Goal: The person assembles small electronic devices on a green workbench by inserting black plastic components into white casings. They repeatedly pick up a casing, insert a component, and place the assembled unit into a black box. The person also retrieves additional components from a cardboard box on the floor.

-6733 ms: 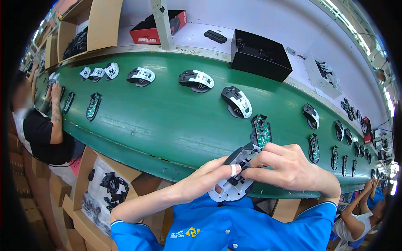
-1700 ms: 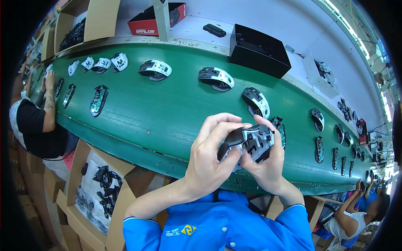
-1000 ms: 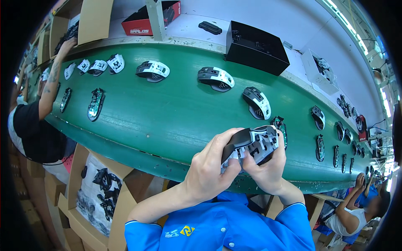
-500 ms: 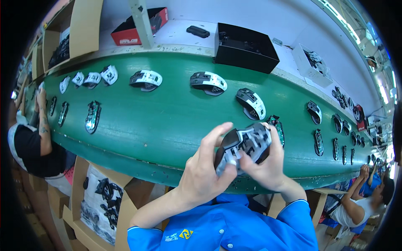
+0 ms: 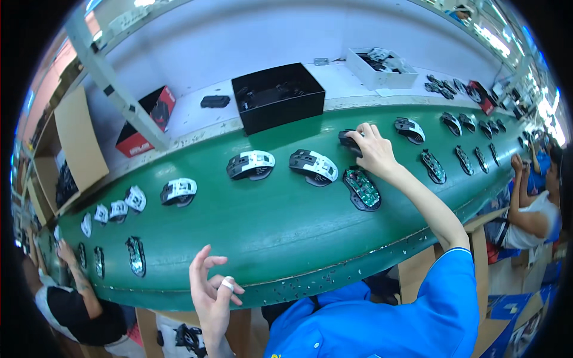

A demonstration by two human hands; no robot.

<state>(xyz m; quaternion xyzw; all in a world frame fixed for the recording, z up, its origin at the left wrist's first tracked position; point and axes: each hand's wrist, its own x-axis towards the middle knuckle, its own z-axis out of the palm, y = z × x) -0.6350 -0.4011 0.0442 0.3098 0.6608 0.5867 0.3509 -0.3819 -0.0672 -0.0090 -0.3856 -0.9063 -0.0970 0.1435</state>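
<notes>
Now the two hands are apart, while half a second ago they held one mouse shell together. At left, the left hand (image 5: pixel 212 292) holds nothing, its fingers loosely bent near the front edge of the green belt (image 5: pixel 256 230). At right, the right hand (image 5: pixel 375 149) reaches across, and its fingers and thumb close round a dark shell (image 5: pixel 348 139), apparently the same one, in the far row. I judge that the two-handed work on it is over, though it is not yet released.

Counting from left, the far row has four white parts (image 5: pixel 135 198), three black-and-white shells (image 5: pixel 250 161), the gripped one, then one more before the crowded end, where I cannot count surely. Nearer lie three circuit boards (image 5: pixel 136 256), one single board (image 5: pixel 362 190) just below the right hand, and four beyond. Behind stand one black box (image 5: pixel 277 110) and one white box (image 5: pixel 382 77).
</notes>
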